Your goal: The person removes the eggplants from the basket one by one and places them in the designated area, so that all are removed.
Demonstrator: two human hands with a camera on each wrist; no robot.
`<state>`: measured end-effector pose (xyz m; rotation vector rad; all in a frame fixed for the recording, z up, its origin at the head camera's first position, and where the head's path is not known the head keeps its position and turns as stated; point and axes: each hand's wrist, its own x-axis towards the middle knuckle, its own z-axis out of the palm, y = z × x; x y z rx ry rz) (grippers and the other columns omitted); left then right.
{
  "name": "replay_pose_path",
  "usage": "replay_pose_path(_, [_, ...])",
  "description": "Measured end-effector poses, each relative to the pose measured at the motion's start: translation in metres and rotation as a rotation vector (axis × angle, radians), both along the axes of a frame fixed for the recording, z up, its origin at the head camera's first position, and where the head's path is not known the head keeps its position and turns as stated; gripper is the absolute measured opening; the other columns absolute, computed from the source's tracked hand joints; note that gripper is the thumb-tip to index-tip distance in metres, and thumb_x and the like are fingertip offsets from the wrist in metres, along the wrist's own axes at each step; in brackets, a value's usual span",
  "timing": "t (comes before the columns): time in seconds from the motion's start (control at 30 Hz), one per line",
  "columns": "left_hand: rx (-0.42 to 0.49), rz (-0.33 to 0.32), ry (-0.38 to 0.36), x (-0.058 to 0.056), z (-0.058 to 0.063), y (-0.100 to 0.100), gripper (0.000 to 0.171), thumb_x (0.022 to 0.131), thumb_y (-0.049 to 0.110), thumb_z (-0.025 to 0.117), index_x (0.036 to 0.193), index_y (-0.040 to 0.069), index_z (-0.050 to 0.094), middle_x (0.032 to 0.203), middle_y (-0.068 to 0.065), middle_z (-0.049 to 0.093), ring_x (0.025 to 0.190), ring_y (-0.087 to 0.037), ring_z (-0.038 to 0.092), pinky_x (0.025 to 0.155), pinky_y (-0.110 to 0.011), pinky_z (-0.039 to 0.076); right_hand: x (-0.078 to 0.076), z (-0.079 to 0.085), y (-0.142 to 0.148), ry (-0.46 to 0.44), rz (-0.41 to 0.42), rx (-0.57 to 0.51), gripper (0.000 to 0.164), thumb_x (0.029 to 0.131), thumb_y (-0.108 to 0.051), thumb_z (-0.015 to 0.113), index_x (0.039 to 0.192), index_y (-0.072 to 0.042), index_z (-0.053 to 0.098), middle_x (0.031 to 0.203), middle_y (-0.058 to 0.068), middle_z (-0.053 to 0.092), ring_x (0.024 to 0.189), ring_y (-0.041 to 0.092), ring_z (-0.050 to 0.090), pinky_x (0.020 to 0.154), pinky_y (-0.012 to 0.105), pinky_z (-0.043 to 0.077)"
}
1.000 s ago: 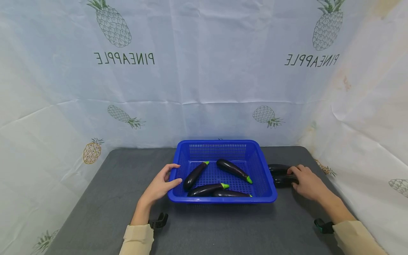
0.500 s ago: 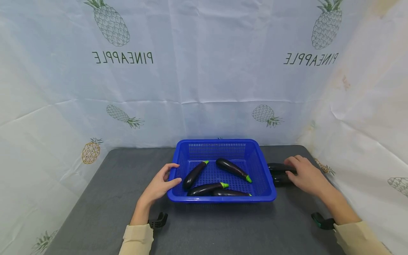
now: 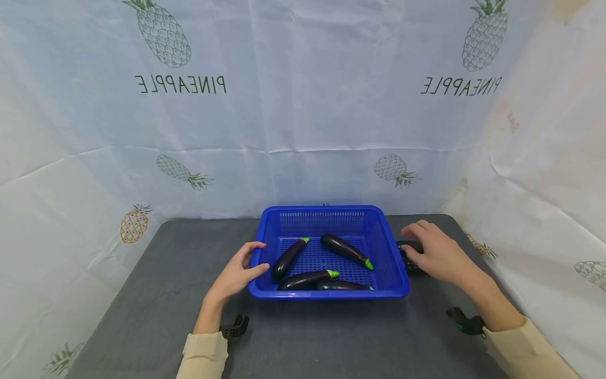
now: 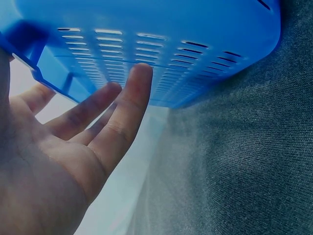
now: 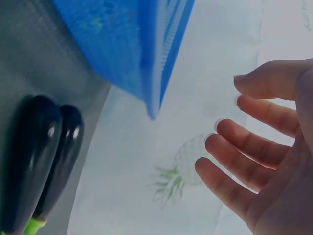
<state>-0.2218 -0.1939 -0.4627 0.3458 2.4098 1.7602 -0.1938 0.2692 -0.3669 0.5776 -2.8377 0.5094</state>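
Note:
A blue plastic basket (image 3: 331,295) stands on the table with several dark eggplants in it, one at the left (image 3: 289,259) and one at the upper right (image 3: 345,251). My left hand (image 3: 236,272) holds its left rim. In the left wrist view, a thumb and a finger hook the rim while other fingers (image 4: 117,125) lie along the slotted outer wall. Right of the basket, my right hand (image 3: 437,252) hovers with relaxed fingers and nothing in its grasp. Below it, two eggplants (image 5: 30,161) lie side by side, partly hidden by the hand in the head view.
The grey table (image 3: 312,342) reaches back to a pale curtain (image 3: 326,105) printed with pineapples. More of this curtain runs along both sides. A black wrist mount (image 3: 235,327) sticks out from the left wrist and another (image 3: 466,321) from the right.
My right hand has lifted off the two eggplants and moved left and back, towards the basket's right rim. The left hand and the basket have stayed put.

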Motion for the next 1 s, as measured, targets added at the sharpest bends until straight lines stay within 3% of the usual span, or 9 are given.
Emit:
replay_pose_path(0.63, [0.016, -0.006, -0.006, 0.000, 0.001, 0.000, 0.056, 0.096, 0.020, 0.072, 0.144, 0.010, 0.045, 0.153, -0.023, 0.039, 0.133, -0.043, 0.050, 0.097, -0.056, 0.052, -0.007, 0.008, -0.051, -0.056, 0.116, 0.036, 0.024, 0.093, -0.018, 0.074, 0.114, -0.012, 0.066, 0.111, 0.003, 0.062, 0.102, 0.024, 0.061, 0.080, 0.046, 0.055])
replay_pose_path(1.0, [0.001, 0.006, -0.013, 0.001, 0.001, 0.002, 0.054, 0.097, 0.017, 0.071, 0.144, 0.012, 0.046, 0.153, -0.022, 0.039, 0.133, -0.044, 0.050, 0.097, -0.057, 0.051, -0.011, -0.002, -0.075, -0.135, 0.184, 0.074, 0.023, 0.092, -0.022, 0.075, 0.113, -0.015, 0.066, 0.106, -0.003, 0.058, 0.090, 0.017, 0.053, 0.070, 0.032, 0.050])
